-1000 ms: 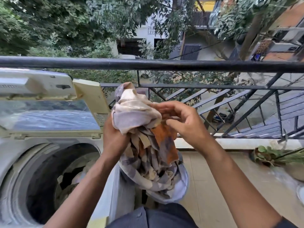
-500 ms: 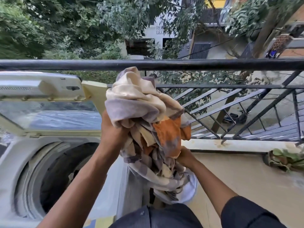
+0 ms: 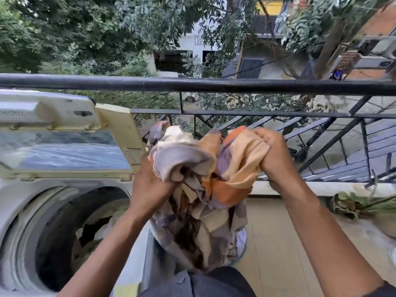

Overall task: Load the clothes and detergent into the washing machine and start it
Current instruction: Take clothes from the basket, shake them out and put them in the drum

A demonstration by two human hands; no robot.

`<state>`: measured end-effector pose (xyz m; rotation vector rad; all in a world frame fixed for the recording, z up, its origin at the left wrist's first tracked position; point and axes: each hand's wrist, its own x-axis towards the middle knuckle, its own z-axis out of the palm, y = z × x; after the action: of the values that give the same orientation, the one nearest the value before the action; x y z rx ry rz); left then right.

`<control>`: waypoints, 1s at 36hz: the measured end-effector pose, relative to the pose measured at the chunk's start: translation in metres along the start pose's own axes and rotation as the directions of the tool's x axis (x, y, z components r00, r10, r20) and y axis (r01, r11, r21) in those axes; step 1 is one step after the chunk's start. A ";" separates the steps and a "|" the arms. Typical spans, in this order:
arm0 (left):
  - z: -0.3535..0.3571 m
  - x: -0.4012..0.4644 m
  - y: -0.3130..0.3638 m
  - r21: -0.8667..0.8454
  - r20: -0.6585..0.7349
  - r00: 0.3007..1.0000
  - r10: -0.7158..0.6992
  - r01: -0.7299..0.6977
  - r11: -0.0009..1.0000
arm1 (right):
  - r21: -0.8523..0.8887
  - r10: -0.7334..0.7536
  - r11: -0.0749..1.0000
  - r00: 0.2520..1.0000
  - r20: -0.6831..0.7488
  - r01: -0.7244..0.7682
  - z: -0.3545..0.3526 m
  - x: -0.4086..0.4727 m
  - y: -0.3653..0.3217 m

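head view | left hand (image 3: pixel 150 185) and right hand (image 3: pixel 276 159) bare, no rings or watch | forearms uncovered | dark sleeve edge (image 3: pixel 385 289) at 5 o'clock | dark grey ribbed garment (image 3: pixel 199 284) at 6 o'clock
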<state>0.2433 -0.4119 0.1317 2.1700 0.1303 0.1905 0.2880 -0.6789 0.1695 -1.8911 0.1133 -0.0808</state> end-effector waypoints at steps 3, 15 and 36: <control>-0.002 0.006 0.012 -0.123 0.168 0.980 0.111 -0.091 0.988 | 0.071 -0.037 0.997 0.999 0.008 0.036 0.024 -0.008 -0.027; 0.017 0.009 0.015 0.022 -0.127 0.988 0.087 -0.085 0.996 | 0.053 -0.124 0.992 0.906 0.404 0.112 0.046 -0.031 -0.048; -0.030 0.025 0.041 -0.257 -0.210 0.977 0.040 -0.095 0.962 | -0.459 0.354 0.862 0.904 0.241 -0.216 0.093 -0.043 0.204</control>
<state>0.2634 -0.4066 0.1841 1.8842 0.1379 0.4446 0.2484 -0.6509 -0.0537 -2.2715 0.2065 0.4949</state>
